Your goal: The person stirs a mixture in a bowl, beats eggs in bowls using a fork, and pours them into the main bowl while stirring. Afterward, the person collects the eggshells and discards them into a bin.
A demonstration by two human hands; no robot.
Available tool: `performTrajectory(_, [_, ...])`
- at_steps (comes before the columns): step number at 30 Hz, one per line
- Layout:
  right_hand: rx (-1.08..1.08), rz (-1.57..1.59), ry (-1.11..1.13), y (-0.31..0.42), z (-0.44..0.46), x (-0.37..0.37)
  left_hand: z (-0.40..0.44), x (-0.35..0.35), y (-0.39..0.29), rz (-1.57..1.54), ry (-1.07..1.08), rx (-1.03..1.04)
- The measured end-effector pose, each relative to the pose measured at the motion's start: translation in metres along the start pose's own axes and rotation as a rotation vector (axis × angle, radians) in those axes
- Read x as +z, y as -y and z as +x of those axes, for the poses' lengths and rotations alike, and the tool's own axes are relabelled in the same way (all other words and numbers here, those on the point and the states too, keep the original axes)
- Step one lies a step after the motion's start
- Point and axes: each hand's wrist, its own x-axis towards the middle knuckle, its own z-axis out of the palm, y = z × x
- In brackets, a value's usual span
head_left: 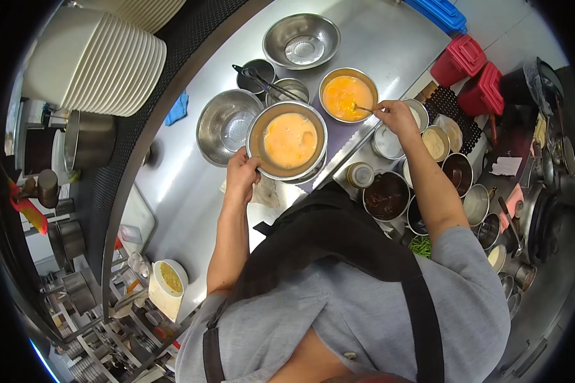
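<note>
My left hand (241, 175) grips the rim of a steel bowl (254, 142) of frothy beaten egg (291, 140), its thumb over the edge. The bowl is in front of my apron. To its right is a second steel bowl (375, 96) with deeper orange egg (346, 96) in it. My right hand (397, 119) is closed on the handle of a thin metal utensil (363, 109) whose end dips into this egg. Whether it is a fork or a spoon I cannot make out.
Two perforated-looking steel bowls (300, 29) (212, 127) stand beyond and left. Black-handled tongs (262, 80) lie across small pots. On the right are sauce containers (387, 196), a glass jar (360, 175) and red lidded bins (460, 57). Stacked white bowls (108, 60) sit on the shelf.
</note>
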Motion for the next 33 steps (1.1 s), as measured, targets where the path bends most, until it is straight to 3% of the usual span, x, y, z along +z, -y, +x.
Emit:
performTrajectory(2, [0.012, 0.191, -0.007, -0.013, 0.005, 0.009, 0.004, -0.001, -0.002, -0.011, 0.014, -0.024])
performTrajectory(8, [0.042, 0.297, 0.066, -0.017, 0.011, 0.011, 0.02, -0.003, -0.01, 0.013, 0.053, -0.044])
performTrajectory(15, [-0.072, 0.079, 0.023, 0.006, -0.003, 0.006, 0.029, -0.007, -0.013, 0.02, 0.056, -0.072])
performTrajectory(24, [0.053, 0.376, 0.079, -0.014, -0.007, 0.02, 0.029, -0.009, -0.011, 0.003, 0.041, -0.082])
performTrajectory(26, [0.162, 0.496, 0.148, -0.014, -0.009, 0.016, 0.027, -0.008, -0.013, -0.026, 0.035, -0.07])
performTrajectory(33, [0.155, 0.518, 0.165, -0.019, -0.013, 0.01, 0.028, -0.006, -0.012, -0.008, 0.038, -0.063])
